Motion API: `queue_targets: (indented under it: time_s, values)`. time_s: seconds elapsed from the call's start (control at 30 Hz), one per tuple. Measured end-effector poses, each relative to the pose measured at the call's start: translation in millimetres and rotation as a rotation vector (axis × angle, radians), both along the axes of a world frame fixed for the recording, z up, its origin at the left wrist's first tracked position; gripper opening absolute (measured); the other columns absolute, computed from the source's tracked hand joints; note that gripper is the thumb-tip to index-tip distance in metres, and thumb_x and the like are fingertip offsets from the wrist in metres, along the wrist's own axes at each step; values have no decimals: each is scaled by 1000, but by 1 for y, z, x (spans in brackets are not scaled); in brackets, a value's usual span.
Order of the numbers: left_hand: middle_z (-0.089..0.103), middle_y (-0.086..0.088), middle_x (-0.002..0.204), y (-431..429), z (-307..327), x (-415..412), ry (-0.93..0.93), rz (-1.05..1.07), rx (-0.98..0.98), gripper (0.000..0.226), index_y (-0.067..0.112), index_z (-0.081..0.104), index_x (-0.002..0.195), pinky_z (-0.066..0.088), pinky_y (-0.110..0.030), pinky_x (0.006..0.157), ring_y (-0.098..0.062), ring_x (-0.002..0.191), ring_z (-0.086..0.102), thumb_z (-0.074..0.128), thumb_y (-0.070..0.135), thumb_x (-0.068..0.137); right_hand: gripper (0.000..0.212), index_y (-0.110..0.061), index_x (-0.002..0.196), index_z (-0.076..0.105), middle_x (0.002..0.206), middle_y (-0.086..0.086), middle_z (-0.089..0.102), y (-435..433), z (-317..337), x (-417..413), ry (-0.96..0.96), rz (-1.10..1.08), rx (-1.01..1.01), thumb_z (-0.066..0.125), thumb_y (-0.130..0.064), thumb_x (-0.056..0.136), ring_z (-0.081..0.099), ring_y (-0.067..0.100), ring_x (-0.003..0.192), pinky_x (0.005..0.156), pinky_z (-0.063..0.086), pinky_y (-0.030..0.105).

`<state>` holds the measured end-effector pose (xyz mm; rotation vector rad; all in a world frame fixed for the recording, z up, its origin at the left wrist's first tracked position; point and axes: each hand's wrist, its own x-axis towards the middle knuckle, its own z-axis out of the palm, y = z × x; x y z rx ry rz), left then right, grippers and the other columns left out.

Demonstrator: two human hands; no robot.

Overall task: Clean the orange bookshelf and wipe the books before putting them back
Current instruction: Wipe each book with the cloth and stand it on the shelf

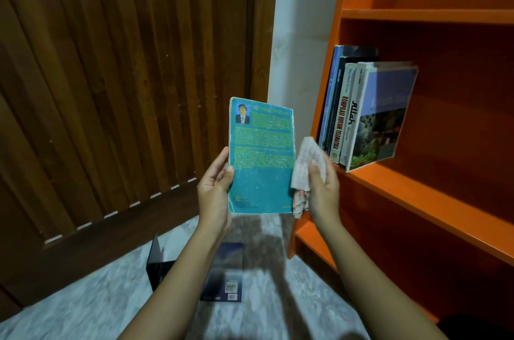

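Observation:
My left hand (pixel 214 189) grips a worn teal paperback (pixel 261 156) by its lower left edge and holds it upright, back cover towards me. Beside the book's right edge, my right hand (pixel 324 189) clutches a crumpled white cloth with red checks (pixel 307 164); the cloth touches or nearly touches that edge. The orange bookshelf (pixel 417 189) stands to the right. Several books (pixel 361 114) stand upright at the left end of its middle shelf.
A dark blue book (pixel 226 273) lies flat on the pale marbled floor (pixel 83 303) below my arms, and another dark book (pixel 157 264) stands open beside it. A brown slatted wooden door (pixel 111 75) fills the left. A white wall strip separates door and shelf.

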<state>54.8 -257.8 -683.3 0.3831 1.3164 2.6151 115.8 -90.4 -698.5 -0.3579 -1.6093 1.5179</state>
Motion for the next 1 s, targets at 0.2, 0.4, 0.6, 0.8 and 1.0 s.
queue_targets:
  time_s: [0.2,0.4,0.6,0.8,1.0]
  values:
    - [67,5,119,-4,0,-3,29,-49,-40,35,29,61,116,57,-30,75,-16,103,66,49,5,94,56,-45,127,48,137,-10,50,-5,-5,-2,-95,267,-39,72,-28,80,49,11,126,103,43,48]
    - [64,9,120,-8,-5,-9,107,-36,-180,37,29,55,123,58,-23,67,-9,99,67,50,8,93,58,-33,124,53,129,-7,56,-7,2,1,7,176,-69,74,-5,77,53,13,121,101,46,46]
    - [47,4,138,-2,-8,-14,255,120,-496,41,22,50,132,50,-8,75,-7,120,48,50,6,94,59,-39,120,56,128,-8,57,-14,7,2,29,130,-12,71,-3,77,55,15,119,96,49,50]
    - [38,13,129,9,6,-12,561,340,-614,43,23,51,131,41,-15,95,-5,122,41,55,6,92,64,-38,126,51,126,-18,52,-22,8,9,-88,-46,339,70,-1,77,43,-21,109,94,37,10]
    - [45,0,140,25,26,-4,463,105,-549,46,32,35,142,53,-23,86,-10,114,54,45,27,98,77,-49,132,41,111,1,59,-33,-14,14,-186,-167,718,61,-3,73,61,25,91,64,54,36]
